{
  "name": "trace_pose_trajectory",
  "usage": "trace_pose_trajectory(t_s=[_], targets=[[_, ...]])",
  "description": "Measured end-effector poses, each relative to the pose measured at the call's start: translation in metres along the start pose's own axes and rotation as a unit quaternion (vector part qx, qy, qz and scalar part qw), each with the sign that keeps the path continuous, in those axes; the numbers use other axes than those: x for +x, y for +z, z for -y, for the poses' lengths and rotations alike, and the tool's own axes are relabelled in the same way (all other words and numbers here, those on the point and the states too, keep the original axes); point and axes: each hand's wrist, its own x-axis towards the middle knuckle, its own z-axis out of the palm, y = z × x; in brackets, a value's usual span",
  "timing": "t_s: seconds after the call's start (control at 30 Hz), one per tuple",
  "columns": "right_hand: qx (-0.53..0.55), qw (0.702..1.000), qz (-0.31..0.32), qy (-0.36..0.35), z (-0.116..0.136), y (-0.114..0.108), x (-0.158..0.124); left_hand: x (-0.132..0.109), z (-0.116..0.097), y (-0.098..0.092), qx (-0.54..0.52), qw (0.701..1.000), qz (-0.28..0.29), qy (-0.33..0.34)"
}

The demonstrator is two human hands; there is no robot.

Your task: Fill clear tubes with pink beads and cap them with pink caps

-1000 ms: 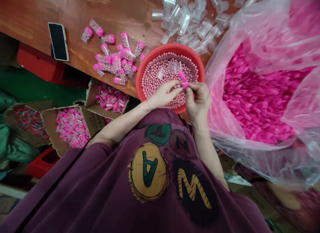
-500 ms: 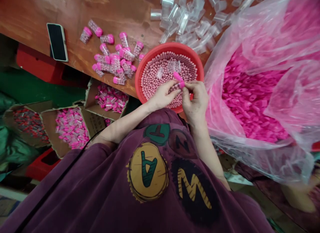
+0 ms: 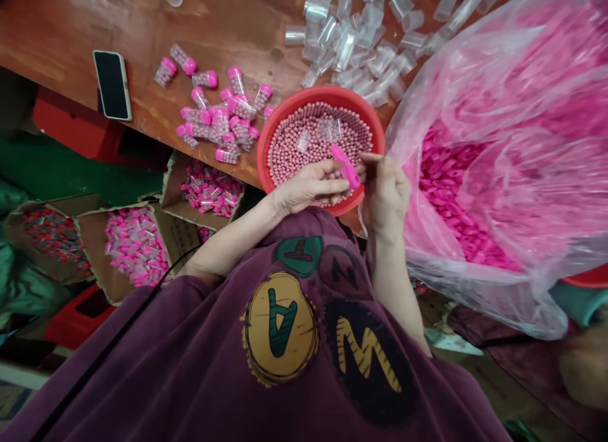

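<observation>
One bare left hand (image 3: 311, 187) pinches bright-pink plastic cap (image 3: 350, 174), lower end obscured; right hand (image 3: 389, 190), at left's three o'clock, blurred, hold unclear.

hot-pink cap (image 3: 350, 175), pale pink beads (image 3: 294, 160), red basin (image 3: 327, 95), letter-patched plum shirt (image 3: 180, 359).

Smooth pink cap (image 3: 351, 174), probably plastic
</observation>
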Motion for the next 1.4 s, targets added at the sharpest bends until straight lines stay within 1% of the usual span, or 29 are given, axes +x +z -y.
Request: trace_pose_trajectory(t_s=[0.03, 0.07, 0.13, 0.17, 0.2, 0.23, 0.3, 0.37, 0.4, 0.5, 0.57, 0.67, 0.77, 0.9, 0.97, 1.0, 1.07, 1.13, 1.17, 1.2, 1.23, 1.27, 1.3, 1.33, 1.37, 1.4], targets=[[0.02, 0.999, 0.009, 0.047, -0.006, 0.006, 0.008, -0.002, -0.002, 0.002, 0.008, 0.999, 0.034, -0.018], [0.031, 0.995, 0.036, 0.091, -0.011, 0.013, 0.017, -0.004, -0.004, 0.005, 0.016, 0.996, 0.073, -0.038], [0.05, 0.978, 0.122, 0.16, -0.017, 0.031, 0.033, -0.006, -0.005, 0.008, 0.032, 0.985, 0.152, -0.074], [0.064, 0.969, 0.16, 0.179, -0.017, 0.039, 0.039, -0.007, -0.005, 0.009, 0.037, 0.979, 0.18, -0.086], [0.079, 0.96, 0.188, 0.19, -0.015, 0.046, 0.045, -0.007, -0.005, 0.009, 0.04, 0.975, 0.196, -0.098], [0.098, 0.954, 0.206, 0.196, -0.012, 0.05, 0.049, -0.007, -0.004, 0.008, 0.041, 0.973, 0.199, -0.11], [0.142, 0.94, 0.23, 0.21, -0.004, 0.049, 0.053, -0.007, -0.001, 0.003, 0.037, 0.976, 0.169, -0.13], [0.18, 0.924, 0.254, 0.22, 0.004, 0.04, 0.053, -0.005, 0.001, -0.001, 0.021, 0.982, 0.118, -0.144], [0.19, 0.922, 0.259, 0.215, 0.006, 0.034, 0.052, -0.005, 0.002, -0.002, 0.006, 0.985, 0.091, -0.145], [0.183, 0.938, 0.238, 0.174, 0.007, 0.021, 0.044, -0.003, 0.003, 0.001, -0.047, 0.989, 0.031, -0.14], [0.174, 0.95, 0.205, 0.161, 0.003, 0.018, 0.038, -0.003, 0.003, 0.008, -0.073, 0.987, 0.013, -0.144], [0.154, 0.96, 0.177, 0.155, -0.003, 0.017, 0.034, -0.005, 0.003, 0.019, -0.101, 0.982, -0.004, -0.159], [0.097, 0.973, 0.173, 0.121, -0.001, 0.011, 0.035, -0.008, 0.003, 0.028, -0.112, 0.978, -0.026, -0.171], [0.024, 0.981, 0.182, 0.064, 0.014, 0.003, 0.03, -0.011, 0.003, 0.036, -0.094, 0.98, -0.04, -0.173], [0.0, 0.988, 0.152, 0.037, 0.014, 0.004, 0.027, -0.011, 0.003, 0.038, -0.076, 0.982, -0.046, -0.165], [0.01, 0.991, 0.127, 0.039, 0.011, 0.007, 0.025, -0.011, 0.003, 0.038, -0.066, 0.984, -0.049, -0.159], [0.071, 0.992, 0.056, 0.087, -0.001, 0.013, 0.022, -0.008, 0.004, 0.036, -0.045, 0.987, -0.052, -0.148], [0.118, 0.983, -0.032, 0.139, -0.019, 0.017, 0.017, -0.004, 0.005, 0.029, -0.034, 0.989, -0.055, -0.134], [0.117, 0.98, -0.072, 0.144, -0.027, 0.017, 0.013, -0.001, 0.006, 0.025, -0.04, 0.99, -0.059, -0.122], [0.099, 0.982, -0.092, 0.13, -0.035, 0.015, 0.007, 0.001, 0.007, 0.019, -0.053, 0.991, -0.066, -0.107], [0.071, 0.989, -0.084, 0.099, -0.041, 0.012, 0.001, 0.004, 0.008, 0.014, -0.071, 0.99, -0.078, -0.095], [0.038, 0.996, -0.047, 0.059, -0.046, 0.008, -0.005, 0.006, 0.009, 0.008, -0.089, 0.988, -0.091, -0.089], [0.005, 1.0, 0.01, 0.016, -0.049, 0.004, -0.011, 0.008, 0.011, 0.003, -0.106, 0.984, -0.105, -0.093], [-0.028, 0.996, 0.075, -0.024, -0.051, 0.0, -0.017, 0.01, 0.012, -0.001, -0.121, 0.98, -0.116, -0.104], [-0.061, 0.987, 0.135, -0.057, -0.051, -0.002, -0.021, 0.013, 0.013, -0.004, -0.135, 0.976, -0.123, -0.119], [-0.093, 0.978, 0.17, -0.079, -0.05, -0.002, -0.024, 0.015, 0.014, -0.006, -0.15, 0.972, -0.127, -0.133]])
